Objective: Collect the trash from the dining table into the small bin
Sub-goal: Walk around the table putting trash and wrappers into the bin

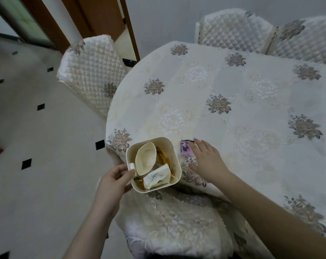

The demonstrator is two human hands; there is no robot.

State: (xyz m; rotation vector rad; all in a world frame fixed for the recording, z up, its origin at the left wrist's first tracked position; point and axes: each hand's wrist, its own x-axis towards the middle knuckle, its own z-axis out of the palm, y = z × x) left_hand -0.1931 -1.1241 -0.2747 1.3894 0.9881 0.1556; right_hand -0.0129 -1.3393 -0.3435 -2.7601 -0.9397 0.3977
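Note:
A small cream bin hangs at the table's near-left edge, held by my left hand, whose fingers and thumb curl round its white handle at the rim. Inside the bin lie a crushed paper cup, a crumpled tissue with a blue print and some amber wrappers. A small purple wrapper lies on the tablecloth just right of the bin. My right hand lies flat with straight fingers, its fingertips touching the wrapper and partly covering it.
The round table wears a cream floral cloth. Quilted chairs stand at the left, at the back and directly below me. Tiled floor lies to the left.

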